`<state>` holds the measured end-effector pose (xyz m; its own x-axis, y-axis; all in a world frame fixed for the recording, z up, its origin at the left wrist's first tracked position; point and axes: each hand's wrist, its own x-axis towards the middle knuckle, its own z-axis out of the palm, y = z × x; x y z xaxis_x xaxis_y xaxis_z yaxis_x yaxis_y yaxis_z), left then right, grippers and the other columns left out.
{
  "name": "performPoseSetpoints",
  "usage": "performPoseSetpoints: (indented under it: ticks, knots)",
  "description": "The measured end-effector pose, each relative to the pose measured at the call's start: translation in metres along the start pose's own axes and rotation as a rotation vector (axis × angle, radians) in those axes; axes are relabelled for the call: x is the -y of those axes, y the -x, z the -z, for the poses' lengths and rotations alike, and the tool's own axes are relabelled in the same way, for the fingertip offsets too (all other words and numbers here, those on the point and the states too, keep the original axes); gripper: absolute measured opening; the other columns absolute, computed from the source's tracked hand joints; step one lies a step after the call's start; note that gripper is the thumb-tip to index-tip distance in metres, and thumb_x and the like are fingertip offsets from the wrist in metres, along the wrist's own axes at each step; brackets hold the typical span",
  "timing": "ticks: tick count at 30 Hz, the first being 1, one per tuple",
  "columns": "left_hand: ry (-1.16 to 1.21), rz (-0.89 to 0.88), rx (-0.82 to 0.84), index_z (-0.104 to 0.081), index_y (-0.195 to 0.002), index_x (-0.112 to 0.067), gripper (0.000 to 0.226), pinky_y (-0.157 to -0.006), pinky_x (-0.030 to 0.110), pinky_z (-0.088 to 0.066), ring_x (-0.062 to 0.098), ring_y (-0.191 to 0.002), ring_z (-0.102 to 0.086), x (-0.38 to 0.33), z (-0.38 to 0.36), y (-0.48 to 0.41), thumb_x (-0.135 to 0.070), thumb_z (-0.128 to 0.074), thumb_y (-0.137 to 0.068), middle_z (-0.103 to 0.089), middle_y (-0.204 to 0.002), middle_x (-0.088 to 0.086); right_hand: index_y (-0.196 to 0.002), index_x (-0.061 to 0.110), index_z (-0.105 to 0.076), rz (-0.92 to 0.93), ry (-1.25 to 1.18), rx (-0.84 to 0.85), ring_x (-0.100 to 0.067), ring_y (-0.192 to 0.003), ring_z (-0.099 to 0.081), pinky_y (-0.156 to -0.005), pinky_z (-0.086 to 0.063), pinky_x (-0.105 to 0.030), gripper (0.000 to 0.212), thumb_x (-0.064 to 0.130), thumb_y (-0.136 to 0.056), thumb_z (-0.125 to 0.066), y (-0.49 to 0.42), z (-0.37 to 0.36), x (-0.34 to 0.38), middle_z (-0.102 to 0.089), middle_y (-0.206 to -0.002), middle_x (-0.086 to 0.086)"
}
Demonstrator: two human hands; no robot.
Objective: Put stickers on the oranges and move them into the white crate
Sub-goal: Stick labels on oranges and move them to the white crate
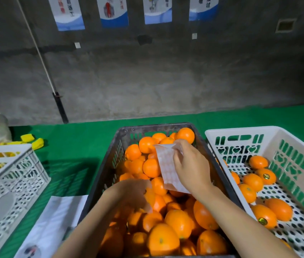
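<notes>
Both hands sit low over the dark crate [110,164], which is piled high with oranges [179,220], so there is little room to dig down. The sticker sheet [168,170] stands in the way between the right hand [192,164] and the far oranges. The white crate [240,130] sits just beside it on the right, with open floor space at its near end. Its tall wall must be crossed.

Three crates on the green desk [84,138]: one dark crate [108,164] heaped with oranges [163,239] too many to count, one white crate [296,146] with about nine oranges, another white crate [11,183] at left, one sticker sheet [166,164], four posters [113,10], two hands
</notes>
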<state>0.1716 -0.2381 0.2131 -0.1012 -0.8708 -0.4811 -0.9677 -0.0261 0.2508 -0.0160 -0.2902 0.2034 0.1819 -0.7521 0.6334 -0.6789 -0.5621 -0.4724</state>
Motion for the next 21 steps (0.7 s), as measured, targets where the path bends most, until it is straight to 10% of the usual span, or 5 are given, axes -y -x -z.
performPoseSetpoints:
  ticks: [3,8,21]
  knots:
    - [0.385,-0.273,-0.367,-0.059,-0.097,-0.017,0.040,-0.064,0.020,-0.048,-0.003,-0.070,-0.056,-0.002,0.015,-0.003,-0.042,-0.080,-0.074,-0.062,-0.083,-0.003,-0.134,0.021,-0.052,-0.076,0.034,0.012,-0.022,-0.095,-0.064,-0.054,-0.026,-0.021,0.033,0.019,-0.101,-0.051,-0.002,0.000,-0.004,-0.069,-0.111,0.003]
    - [0.484,-0.473,-1.076,-0.037,-0.061,-0.011,0.046,-0.047,0.034,-0.037,0.015,-0.050,-0.043,-0.017,0.018,-0.010,-0.034,-0.074,-0.078,-0.045,-0.056,0.003,-0.110,0.015,-0.053,-0.218,0.047,0.149,-0.025,-0.062,-0.055,-0.047,-0.032,-0.036,0.021,0.027,-0.107,-0.036,-0.005,-0.003,-0.009,-0.060,-0.074,-0.003]
    - [0.970,-0.557,-1.011,-0.068,-0.109,-0.030,0.043,-0.078,0.039,-0.059,0.016,-0.097,-0.071,-0.022,0.005,-0.002,-0.063,-0.070,-0.081,-0.073,-0.102,-0.002,-0.065,0.009,-0.034,-0.337,-0.663,0.280,-0.014,-0.054,-0.025,-0.050,-0.022,-0.026,0.043,0.022,-0.098,-0.059,-0.005,0.005,0.012,-0.024,-0.060,-0.004]
